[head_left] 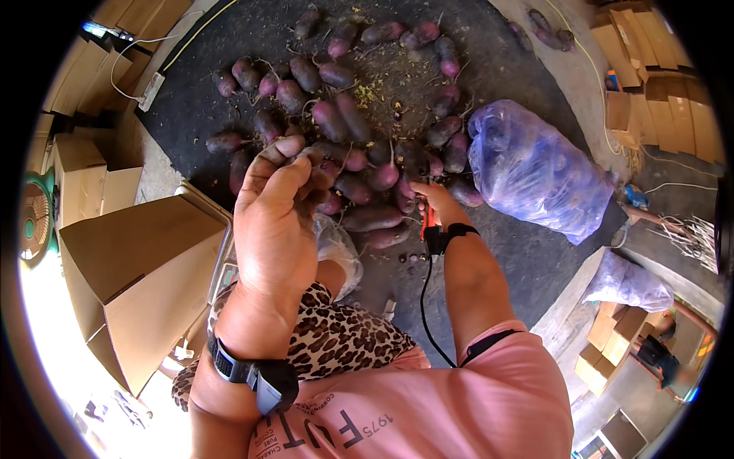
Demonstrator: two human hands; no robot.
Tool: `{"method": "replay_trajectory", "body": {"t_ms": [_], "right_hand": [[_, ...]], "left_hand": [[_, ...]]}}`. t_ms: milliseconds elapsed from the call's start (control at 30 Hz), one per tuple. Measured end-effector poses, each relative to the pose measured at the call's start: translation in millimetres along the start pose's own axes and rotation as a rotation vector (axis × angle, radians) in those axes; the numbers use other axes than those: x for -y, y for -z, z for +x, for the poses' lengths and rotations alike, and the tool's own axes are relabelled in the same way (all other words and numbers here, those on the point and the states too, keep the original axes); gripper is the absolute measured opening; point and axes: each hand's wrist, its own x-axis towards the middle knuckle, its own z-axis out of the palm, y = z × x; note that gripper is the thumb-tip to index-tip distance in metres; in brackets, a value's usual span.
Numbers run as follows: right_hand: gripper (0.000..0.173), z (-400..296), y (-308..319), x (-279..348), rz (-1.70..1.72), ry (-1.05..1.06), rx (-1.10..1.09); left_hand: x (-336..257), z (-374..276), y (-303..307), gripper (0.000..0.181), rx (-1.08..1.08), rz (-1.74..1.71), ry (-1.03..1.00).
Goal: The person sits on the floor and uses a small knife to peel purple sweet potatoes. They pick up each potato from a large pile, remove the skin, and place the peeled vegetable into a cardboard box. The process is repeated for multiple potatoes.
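My left hand (275, 212) is raised in front of the radishes, palm turned towards me. Its fingers curl in to the thumb and look soiled; whether something small is between them I cannot tell. My right hand (440, 203) is closed around a red-handled tool (427, 222), whose working end is hidden among the roots. Beside its fingertips lies a purple radish (406, 188). Many purple-skinned radishes (330, 120), some with thin root tails, lie loosely over a dark mat (516, 275). A clear plastic bag (342, 252) is beyond my knee, partly behind the left hand.
A large filled blue-tinted plastic bag (533, 166) lies to the right. An open cardboard box (143, 275) stands close on the left, by a scale (226, 278). Stacked cartons (659, 103) line the right side. A fan (35, 221) is at far left; a person (659, 356) is at lower right.
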Motion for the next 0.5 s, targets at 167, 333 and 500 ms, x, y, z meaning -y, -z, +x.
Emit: {"method": "replay_trajectory", "body": {"t_ms": [167, 333, 500], "right_hand": [[0.025, -3.4, -18.0, 3.2, -0.05, 0.058, -0.007], [0.019, -27.0, -32.0, 5.4, 0.258, 0.059, 0.08], [0.02, -89.2, -32.2, 16.0, 0.412, 0.136, 0.422]], "left_hand": [[5.5, -2.3, -7.5, 0.019, 0.012, 0.027, 0.006], [12.6, 2.4, -1.5, 0.018, 0.012, 0.091, -0.009], [36.8, 21.1, 4.6, 0.02, 0.031, 0.249, 0.106]]}}
